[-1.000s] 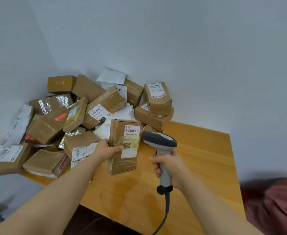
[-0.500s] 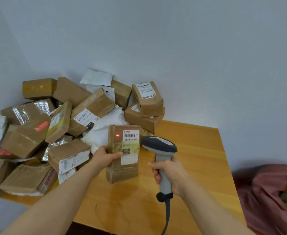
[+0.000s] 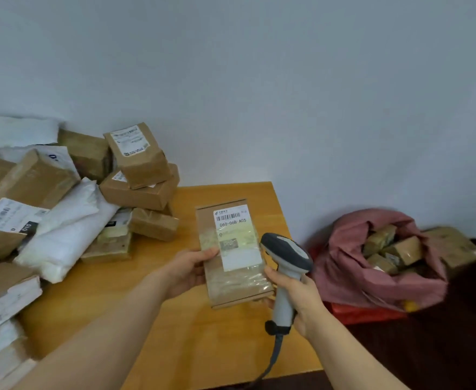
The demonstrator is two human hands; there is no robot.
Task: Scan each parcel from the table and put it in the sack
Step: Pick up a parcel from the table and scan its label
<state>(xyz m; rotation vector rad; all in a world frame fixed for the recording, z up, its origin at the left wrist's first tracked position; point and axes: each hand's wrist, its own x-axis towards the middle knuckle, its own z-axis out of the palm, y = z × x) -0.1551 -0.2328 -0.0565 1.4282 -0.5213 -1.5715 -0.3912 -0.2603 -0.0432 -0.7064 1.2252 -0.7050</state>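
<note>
My left hand (image 3: pixel 188 270) grips the left edge of a flat brown cardboard parcel (image 3: pixel 232 280) with a white barcode label facing up, held over the wooden table (image 3: pixel 191 342). My right hand (image 3: pixel 297 298) holds the grey handheld scanner (image 3: pixel 286 257) by its handle, right against the parcel's right edge, with fingertips touching the parcel's lower right corner. A pink sack (image 3: pixel 371 266) stands open on the floor to the right of the table, with several brown parcels inside.
A heap of brown boxes (image 3: pixel 143 170) and white mailer bags (image 3: pixel 67 237) covers the table's left and back. The scanner's cable (image 3: pixel 273 358) trails off the near edge. A red object (image 3: pixel 366 313) lies under the sack. Another brown box (image 3: pixel 453 243) sits behind the sack.
The view has swung right, bringing the sack into sight. The parcel has moved right and tilted flatter, label up, and the red scan dot is gone. The scanner now sits against the parcel's right edge.
</note>
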